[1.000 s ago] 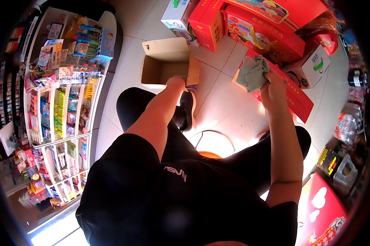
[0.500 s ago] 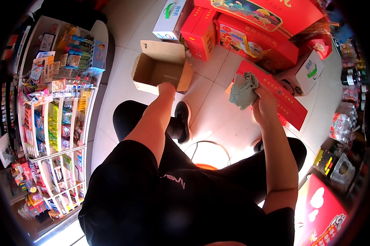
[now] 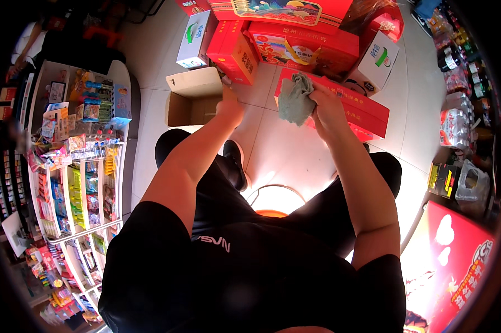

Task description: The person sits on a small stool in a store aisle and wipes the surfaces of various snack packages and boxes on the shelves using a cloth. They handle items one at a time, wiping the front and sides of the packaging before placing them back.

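An open cardboard box [image 3: 192, 111] stands on the floor ahead of me, its back flap raised and its brown inside showing. My left hand [image 3: 230, 112] is closed at the box's right edge; its fingertips are mostly hidden. Up in my right hand [image 3: 325, 105] is a crumpled grey-green cloth [image 3: 296, 100], pinched between fingers and thumb and hanging down. Just behind the cloth lies a long red carton [image 3: 358, 111], with a gap I cannot judge between them.
Red gift boxes [image 3: 303, 47] and white cartons [image 3: 195, 39] [image 3: 374, 62] crowd the far floor. A snack rack [image 3: 123, 166] runs along my left. Bottles [image 3: 456, 125] stand at the right, beside a plastic bag [image 3: 472, 186]. An orange rim [image 3: 271, 213] shows between my legs.
My left hand has moved from the box's near edge to its right edge. My right hand still holds the cloth. The whole view has shifted as my head moved.
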Motion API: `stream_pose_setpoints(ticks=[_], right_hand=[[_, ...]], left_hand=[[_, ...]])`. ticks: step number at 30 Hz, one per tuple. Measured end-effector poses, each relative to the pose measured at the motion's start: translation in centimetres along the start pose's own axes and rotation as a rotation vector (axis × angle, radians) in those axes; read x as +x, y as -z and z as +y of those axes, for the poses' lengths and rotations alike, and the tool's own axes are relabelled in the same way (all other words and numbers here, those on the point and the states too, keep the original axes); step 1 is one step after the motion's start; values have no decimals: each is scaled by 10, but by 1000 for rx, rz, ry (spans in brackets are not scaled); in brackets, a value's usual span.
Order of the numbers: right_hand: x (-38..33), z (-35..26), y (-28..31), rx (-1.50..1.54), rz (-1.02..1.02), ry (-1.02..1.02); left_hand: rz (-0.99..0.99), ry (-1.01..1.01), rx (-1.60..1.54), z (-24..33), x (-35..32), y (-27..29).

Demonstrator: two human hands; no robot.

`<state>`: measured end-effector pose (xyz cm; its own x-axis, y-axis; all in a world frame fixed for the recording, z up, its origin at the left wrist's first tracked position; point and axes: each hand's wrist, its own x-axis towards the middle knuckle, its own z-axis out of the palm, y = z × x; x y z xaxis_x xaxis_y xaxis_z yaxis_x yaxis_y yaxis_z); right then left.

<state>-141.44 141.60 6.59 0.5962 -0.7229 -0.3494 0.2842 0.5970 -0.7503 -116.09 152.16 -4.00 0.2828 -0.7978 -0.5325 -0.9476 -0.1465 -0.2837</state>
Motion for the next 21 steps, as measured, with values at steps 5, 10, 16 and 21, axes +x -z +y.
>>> stream_pose_setpoints(ticks=[5,10,16,21], right_hand=[[-20,-25,26,-78,47,148],[-49,-54,55,-367,145,323],[-75,-75,106,-1045,226,376],[-86,-90,143,-1281,404,301]], left_hand=[[240,-37,16,26,5,33],[344,-78,-74,71,-2,116],[455,-141,-128,127,11,162],[208,-222,-35,164,27,183]])
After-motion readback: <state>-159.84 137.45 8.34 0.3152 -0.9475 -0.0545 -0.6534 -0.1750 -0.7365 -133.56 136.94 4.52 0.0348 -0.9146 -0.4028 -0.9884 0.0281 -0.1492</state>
